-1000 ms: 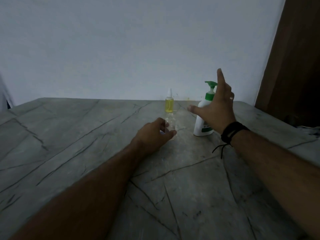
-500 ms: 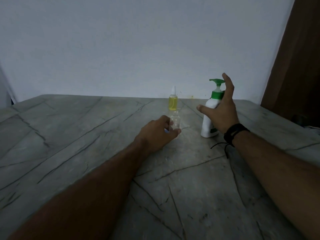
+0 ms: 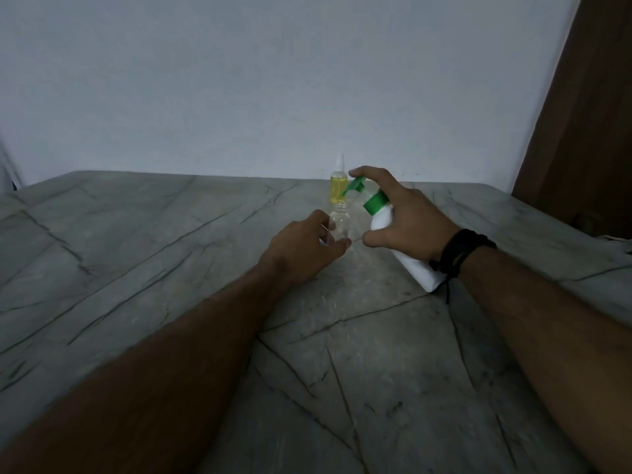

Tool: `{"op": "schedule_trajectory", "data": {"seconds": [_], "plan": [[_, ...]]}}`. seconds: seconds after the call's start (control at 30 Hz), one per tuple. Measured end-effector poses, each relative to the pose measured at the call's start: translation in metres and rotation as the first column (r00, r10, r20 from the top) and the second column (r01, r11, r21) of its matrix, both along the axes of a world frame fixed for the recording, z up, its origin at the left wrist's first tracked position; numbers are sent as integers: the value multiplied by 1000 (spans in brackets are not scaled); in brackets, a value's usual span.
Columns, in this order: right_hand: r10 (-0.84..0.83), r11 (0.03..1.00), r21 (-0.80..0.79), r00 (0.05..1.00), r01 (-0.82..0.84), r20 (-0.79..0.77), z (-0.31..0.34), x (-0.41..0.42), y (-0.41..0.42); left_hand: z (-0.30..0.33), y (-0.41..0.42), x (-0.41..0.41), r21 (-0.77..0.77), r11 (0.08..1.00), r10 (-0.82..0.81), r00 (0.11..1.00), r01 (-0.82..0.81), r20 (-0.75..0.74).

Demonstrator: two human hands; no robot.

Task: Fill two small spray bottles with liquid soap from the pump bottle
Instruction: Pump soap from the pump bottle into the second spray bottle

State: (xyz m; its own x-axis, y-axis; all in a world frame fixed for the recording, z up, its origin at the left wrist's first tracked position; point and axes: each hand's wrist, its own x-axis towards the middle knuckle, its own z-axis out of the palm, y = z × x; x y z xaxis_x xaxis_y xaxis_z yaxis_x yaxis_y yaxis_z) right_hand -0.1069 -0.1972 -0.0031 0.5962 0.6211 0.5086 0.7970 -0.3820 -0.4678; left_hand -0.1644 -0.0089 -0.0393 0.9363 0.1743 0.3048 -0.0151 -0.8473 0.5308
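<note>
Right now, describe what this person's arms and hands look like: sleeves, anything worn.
Both forearms are bare, with no sleeves in view. The left hand wears nothing that shows: no ring, watch or glove. The right hand is also gloveless, but its wrist carries a black wristband of several dark strands or cords, with a thin loose end dangling below it. The dim light hides finer detail.

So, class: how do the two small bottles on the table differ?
The far small bottle holds yellow liquid; the near small bottle looks clear and empty. The far one wears a pointed cap and stands free; the near one is uncapped, held by the left hand. Both stand upright.
</note>
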Motion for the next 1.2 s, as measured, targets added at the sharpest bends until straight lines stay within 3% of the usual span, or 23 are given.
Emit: {"op": "schedule_trajectory", "data": {"seconds": [0.53,0.8,1.2], "plan": [[48,971,-233,999,-52,-27,4,-4,10,4,-1,-2,-6,1000,-8,1000,8,-23],[14,995,-103,999,-18,-36,3,-5,12,4,-3,-2,28,999,-23,999,24,-24],[24,994,-103,1000,-24,-2,1,-8,11,6,-9,-9,1,1000,3,1000,-3,8]]}}
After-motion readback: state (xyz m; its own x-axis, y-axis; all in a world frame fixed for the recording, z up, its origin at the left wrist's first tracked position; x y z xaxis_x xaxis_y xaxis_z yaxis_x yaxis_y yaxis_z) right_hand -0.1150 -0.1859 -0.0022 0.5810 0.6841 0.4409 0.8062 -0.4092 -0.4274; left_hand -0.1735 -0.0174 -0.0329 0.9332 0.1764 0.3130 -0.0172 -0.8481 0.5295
